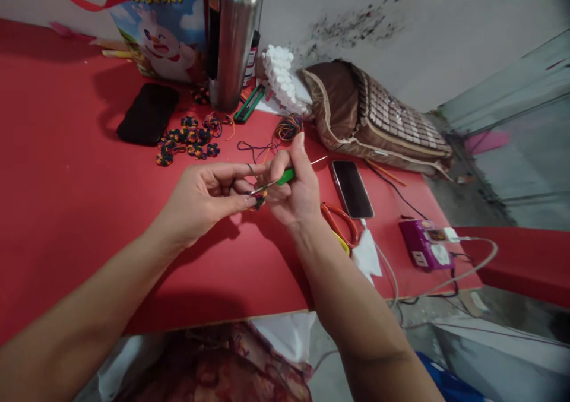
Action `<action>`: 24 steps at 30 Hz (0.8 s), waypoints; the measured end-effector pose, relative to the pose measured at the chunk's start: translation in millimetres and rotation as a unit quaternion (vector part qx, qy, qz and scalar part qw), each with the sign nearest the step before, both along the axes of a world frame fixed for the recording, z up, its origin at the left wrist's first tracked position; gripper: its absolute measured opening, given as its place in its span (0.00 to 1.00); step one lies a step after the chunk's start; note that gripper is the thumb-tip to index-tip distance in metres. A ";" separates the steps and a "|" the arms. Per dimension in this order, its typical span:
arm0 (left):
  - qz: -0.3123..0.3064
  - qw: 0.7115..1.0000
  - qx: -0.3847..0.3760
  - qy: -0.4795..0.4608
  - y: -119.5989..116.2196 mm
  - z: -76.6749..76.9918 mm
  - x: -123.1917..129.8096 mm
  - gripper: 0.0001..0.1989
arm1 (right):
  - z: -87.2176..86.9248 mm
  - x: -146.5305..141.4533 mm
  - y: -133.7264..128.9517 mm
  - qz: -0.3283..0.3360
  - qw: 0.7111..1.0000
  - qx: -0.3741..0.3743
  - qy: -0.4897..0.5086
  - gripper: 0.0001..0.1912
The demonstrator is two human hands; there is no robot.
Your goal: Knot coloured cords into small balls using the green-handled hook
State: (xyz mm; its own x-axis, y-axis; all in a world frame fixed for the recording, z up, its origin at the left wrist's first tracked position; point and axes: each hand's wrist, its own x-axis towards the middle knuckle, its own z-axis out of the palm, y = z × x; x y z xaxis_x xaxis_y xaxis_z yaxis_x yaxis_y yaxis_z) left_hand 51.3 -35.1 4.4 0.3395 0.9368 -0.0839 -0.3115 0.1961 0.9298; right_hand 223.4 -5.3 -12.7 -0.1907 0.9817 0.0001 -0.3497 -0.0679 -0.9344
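Note:
Between the thumb and fingers of my left hand (214,191) is a small dark and orange crocheted piece (259,200), with dark yarn looped round a finger. My right hand (298,182) is closed round the green handle of a crochet hook (285,176). The hook's metal tip reaches to the crocheted piece, and its thin other end sticks out past my right hand. Just beyond my hands lies a ball of multicoloured yarn (288,127), its loose strands running toward them. Several finished-looking crocheted flowers (187,138) lie in a cluster beyond my left hand.
A black pouch-like object (148,114), a steel flask (234,46), a green box cutter (249,104) and a brown cushion (378,114) stand or lie toward the wall. On the right are a phone (352,189), orange-handled scissors (341,224) and a purple box (423,244) with cables.

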 end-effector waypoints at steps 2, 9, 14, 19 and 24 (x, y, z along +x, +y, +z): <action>0.006 1.000 0.009 0.005 -1.0 -0.1 0.4 0.16 | 0.5 2.7 -0.2 -0.002 1.000 0.017 -0.009 0.39; 0.028 0.996 0.057 0.070 -2.6 1.8 -1.0 0.17 | 7.8 5.5 -4.5 -0.086 0.993 0.049 -0.062 0.38; 0.041 0.995 0.068 0.062 -1.6 3.6 -1.5 0.17 | 7.6 6.3 -3.0 -0.107 0.986 0.084 -0.095 0.39; 0.054 0.995 0.061 0.061 -0.9 3.4 -1.8 0.19 | 6.9 7.1 -3.2 -0.116 0.986 0.090 -0.079 0.38; 0.059 0.995 0.057 0.064 -1.0 3.8 -1.5 0.19 | 8.2 6.1 -4.8 -0.134 0.986 0.074 -0.067 0.36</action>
